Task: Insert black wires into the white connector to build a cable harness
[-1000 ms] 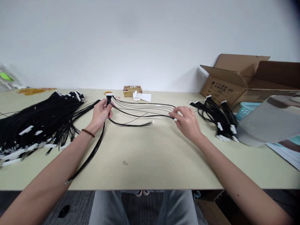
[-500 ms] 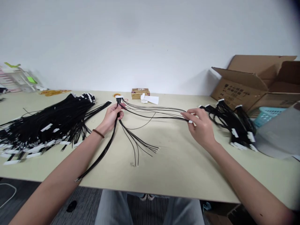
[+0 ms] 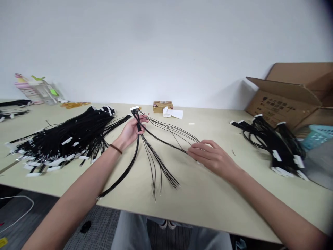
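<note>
My left hand [image 3: 134,130] is closed around a black wire harness [image 3: 138,125], just below its white connector [image 3: 134,108]. From that grip one thick bundle curves down toward the table's front edge, and several thin wires fan out over the tabletop with bare-looking tips. A further group of wires runs right to my right hand [image 3: 210,154], whose fingers are closed on these strands near their ends. A small white piece shows just under the right fingertips. The exact pinch is partly hidden behind the fingers.
A large pile of black harnesses [image 3: 70,139] lies to the left, a smaller stack [image 3: 273,146] to the right. Behind stand a gold box [image 3: 162,107] with white paper [image 3: 174,113], bottles [image 3: 43,90] and yellow rubber bands [image 3: 74,105]. An open carton [image 3: 281,100] and a turquoise basket [image 3: 317,137] are at the right.
My right hand has moved left and toward me, bringing the held wires lower. The loose strands below my left hand now hang closer together. The view has shifted slightly left.
</note>
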A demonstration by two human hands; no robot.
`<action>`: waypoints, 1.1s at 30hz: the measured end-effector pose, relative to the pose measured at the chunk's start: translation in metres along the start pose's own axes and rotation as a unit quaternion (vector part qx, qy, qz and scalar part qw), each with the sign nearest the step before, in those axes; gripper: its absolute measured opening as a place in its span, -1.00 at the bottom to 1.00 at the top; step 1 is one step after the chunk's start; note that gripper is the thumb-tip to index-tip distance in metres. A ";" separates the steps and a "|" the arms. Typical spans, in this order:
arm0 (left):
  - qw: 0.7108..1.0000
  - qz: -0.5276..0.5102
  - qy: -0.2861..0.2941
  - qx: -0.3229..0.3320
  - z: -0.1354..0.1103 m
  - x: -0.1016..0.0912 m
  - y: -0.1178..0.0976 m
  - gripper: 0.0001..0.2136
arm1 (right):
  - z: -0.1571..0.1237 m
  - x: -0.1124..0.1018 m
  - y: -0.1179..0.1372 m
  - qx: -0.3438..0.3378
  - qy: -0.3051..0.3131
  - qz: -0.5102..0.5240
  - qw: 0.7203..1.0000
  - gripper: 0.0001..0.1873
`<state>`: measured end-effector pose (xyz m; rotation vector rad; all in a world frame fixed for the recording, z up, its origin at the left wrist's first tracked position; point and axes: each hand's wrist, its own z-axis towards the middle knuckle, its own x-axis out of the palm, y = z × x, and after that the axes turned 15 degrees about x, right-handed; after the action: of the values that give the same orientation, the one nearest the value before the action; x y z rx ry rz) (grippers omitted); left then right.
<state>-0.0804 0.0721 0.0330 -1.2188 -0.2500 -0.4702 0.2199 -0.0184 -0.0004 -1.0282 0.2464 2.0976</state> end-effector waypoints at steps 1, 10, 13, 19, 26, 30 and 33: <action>1.000 -0.009 0.002 -0.001 0.000 0.000 -0.001 -0.84 | 0.001 0.002 0.002 -0.015 0.013 0.002 1.000 -0.66; 0.995 -0.078 0.053 -0.022 -0.001 -0.005 -0.007 -0.75 | 0.002 0.005 -0.001 0.034 0.027 -0.087 0.995 -0.68; 0.995 -0.077 0.061 -0.026 -0.001 -0.006 -0.009 -0.68 | 0.002 0.006 -0.001 0.098 0.025 -0.142 0.985 -0.62; 0.995 -0.071 0.063 -0.015 -0.001 -0.006 -0.007 -0.72 | -0.001 0.007 -0.004 0.150 0.003 -0.180 0.972 -0.61; 0.997 0.029 -0.023 0.066 0.001 -0.005 0.002 -0.95 | -0.004 0.008 -0.009 0.194 -0.038 -0.203 0.959 -0.64; 0.996 0.024 -0.034 0.079 0.003 -0.006 0.004 -0.98 | -0.003 0.009 -0.009 0.194 -0.036 -0.222 0.955 -0.72; 0.996 -0.027 -0.023 0.077 0.003 -0.004 0.002 -0.95 | -0.002 0.009 -0.008 0.197 -0.033 -0.219 0.955 -0.76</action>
<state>-0.0831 0.0766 0.0304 -1.0743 -0.3528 -0.4625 0.2231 -0.0087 -0.0068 -0.6950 0.3516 1.5945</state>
